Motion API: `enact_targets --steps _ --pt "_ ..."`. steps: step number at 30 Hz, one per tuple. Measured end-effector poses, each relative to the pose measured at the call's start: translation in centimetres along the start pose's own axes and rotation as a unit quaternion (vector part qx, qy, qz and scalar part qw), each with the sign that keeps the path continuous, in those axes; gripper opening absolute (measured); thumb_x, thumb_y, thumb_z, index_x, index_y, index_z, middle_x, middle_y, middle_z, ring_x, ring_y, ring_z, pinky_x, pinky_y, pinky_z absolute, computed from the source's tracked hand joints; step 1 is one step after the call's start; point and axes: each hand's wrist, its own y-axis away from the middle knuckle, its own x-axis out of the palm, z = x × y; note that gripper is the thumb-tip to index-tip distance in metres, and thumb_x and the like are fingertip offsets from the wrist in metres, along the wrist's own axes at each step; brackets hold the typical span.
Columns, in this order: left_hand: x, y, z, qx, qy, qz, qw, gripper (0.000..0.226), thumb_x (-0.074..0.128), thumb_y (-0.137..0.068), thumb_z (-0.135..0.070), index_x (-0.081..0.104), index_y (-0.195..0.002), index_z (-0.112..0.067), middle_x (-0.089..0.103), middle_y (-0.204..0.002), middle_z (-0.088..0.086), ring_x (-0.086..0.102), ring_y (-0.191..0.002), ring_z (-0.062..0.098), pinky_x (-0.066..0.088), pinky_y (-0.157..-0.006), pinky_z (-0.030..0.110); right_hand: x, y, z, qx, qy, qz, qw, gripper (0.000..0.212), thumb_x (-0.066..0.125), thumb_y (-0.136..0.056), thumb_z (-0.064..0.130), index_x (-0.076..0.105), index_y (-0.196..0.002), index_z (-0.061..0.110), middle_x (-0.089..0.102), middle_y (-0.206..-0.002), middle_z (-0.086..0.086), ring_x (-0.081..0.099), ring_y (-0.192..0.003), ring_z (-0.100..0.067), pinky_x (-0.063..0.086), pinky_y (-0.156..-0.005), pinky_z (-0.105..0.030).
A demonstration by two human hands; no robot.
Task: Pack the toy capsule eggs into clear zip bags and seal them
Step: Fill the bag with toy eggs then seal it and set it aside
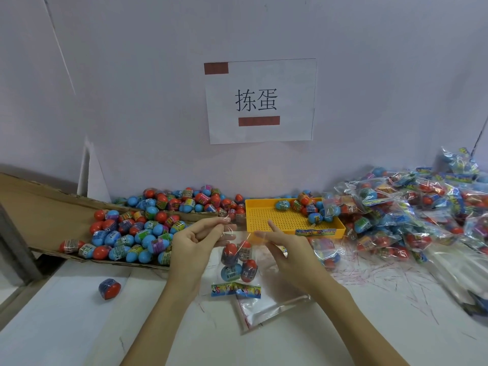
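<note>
A: hands?
B: left hand (195, 240) pinches the top edge of a clear zip bag (239, 262); right hand (284, 240) pinches the same edge at its other corner; bag hangs between them, above the worktop (79, 326).
A: contents?
B: four capsule eggs (231, 270) inside; printed card at the bottom.
A: around?
B: loose eggs (126, 239) left of the left hand; yellow tray (277, 220) just beyond the right; packed bags (412, 207) far right; empty bags (266, 310) under the right wrist.
</note>
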Motion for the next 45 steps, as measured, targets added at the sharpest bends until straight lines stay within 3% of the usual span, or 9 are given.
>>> enact_targets --steps 2,4,6,9,15,18,31,40,45 --pt "0.0 0.0 0.1 -0.005 0.004 -0.003 1.0 0.018 0.064 -0.097 -0.003 0.077 -0.108 -0.01 0.081 -0.097 0.006 0.078 -0.089 0.023 0.06 -0.07 0.021 -0.1 0.1 0.3 0.008 -0.038 -0.063 0.997 0.021 0.057 -0.103 0.015 0.075 -0.115 0.02 0.079 -0.095 0.009 0.064 -0.117 0.001 0.043 -0.112 -0.03" --pt "0.0 -0.1 0.3 -0.003 0.004 0.0 1.0 0.019 0.063 -0.098 -0.003 0.078 -0.106 -0.012 0.081 -0.096 0.005 0.078 -0.088 0.023 0.061 -0.071 0.022 -0.3 0.3 0.6 0.022 -0.105 -0.098 0.989 0.021 0.052 -0.106 0.023 0.073 -0.108 0.024 0.076 -0.074 0.012 0.072 -0.088 0.0 0.054 -0.092 -0.031" --pt "0.0 -0.1 0.4 0.0 0.0 0.0 1.0 0.02 0.063 -0.098 -0.004 0.078 -0.105 -0.015 0.081 -0.096 0.004 0.078 -0.089 0.022 0.061 -0.073 0.022 -0.3 0.3 1.0 0.022 -0.182 -0.1 0.978 0.024 0.05 -0.107 0.028 0.073 -0.108 0.024 0.077 -0.082 0.01 0.073 -0.086 -0.01 0.057 -0.085 -0.033" --pt "-0.1 -0.2 0.6 0.002 0.006 0.006 1.0 0.019 0.063 -0.098 -0.004 0.078 -0.105 -0.015 0.081 -0.097 0.004 0.078 -0.089 0.023 0.061 -0.073 0.022 -0.1 0.1 1.3 0.034 -0.255 -0.078 0.963 0.015 0.067 -0.098 0.028 0.076 -0.108 0.023 0.077 -0.097 0.01 0.073 -0.094 -0.009 0.058 -0.084 -0.026" --pt "-0.4 -0.6 1.0 -0.048 0.023 0.067 0.996 0.022 0.056 -0.104 -0.01 0.074 -0.116 -0.009 0.079 -0.107 0.008 0.076 -0.101 0.026 0.061 -0.082 0.026 0.6 0.1 1.1 0.097 -0.325 -0.08 0.937 0.003 0.076 -0.091 0.02 0.078 -0.091 0.018 0.077 -0.085 0.0 0.073 -0.083 -0.016 0.06 -0.075 -0.026" --pt "-0.6 -0.6 1.1 -0.044 -0.014 0.074 0.996 0.023 0.067 -0.097 -0.007 0.074 -0.118 -0.014 0.079 -0.109 0.001 0.076 -0.101 0.019 0.06 -0.082 0.022 0.3 0.1 1.0 0.111 -0.348 -0.089 0.926 0.005 0.074 -0.092 0.017 0.077 -0.093 0.014 0.077 -0.085 -0.003 0.073 -0.082 -0.019 0.06 -0.073 -0.026" --pt "-1.4 -1.0 1.0 -0.072 -0.02 0.021 0.997 0.018 0.082 -0.082 -0.009 0.082 -0.099 -0.014 0.081 -0.093 0.006 0.078 -0.09 0.02 0.06 -0.072 0.019 -0.8 0.1 0.5 0.092 -0.374 -0.074 0.92 0.009 0.075 -0.091 0.016 0.081 -0.098 0.014 0.078 -0.089 -0.006 0.073 -0.085 -0.02 0.057 -0.073 -0.024" --pt "-2.4 -1.1 0.7 -0.038 -0.065 0.095 0.993 0.02 0.084 -0.073 -0.022 0.085 -0.092 -0.02 0.08 -0.092 0.007 0.078 -0.087 0.022 0.06 -0.073 0.021 -1.6 0.2 -1.2 0.059 -0.387 -0.031 0.92 0.017 0.075 -0.09 0.016 0.082 -0.103 0.024 0.078 -0.103 -0.004 0.073 -0.096 -0.021 0.057 -0.081 -0.024" --pt "-2.5 -0.9 0.9 -0.02 -0.083 0.113 0.99 0.023 0.081 -0.081 -0.001 0.084 -0.094 -0.02 0.081 -0.092 0.006 0.078 -0.085 0.019 0.057 -0.071 0.015 -1.6 0.1 -2.1 0.051 -0.373 -0.011 0.927 0.02 0.077 -0.087 0.029 0.081 -0.107 0.025 0.078 -0.104 -0.004 0.073 -0.097 -0.021 0.056 -0.084 -0.024"
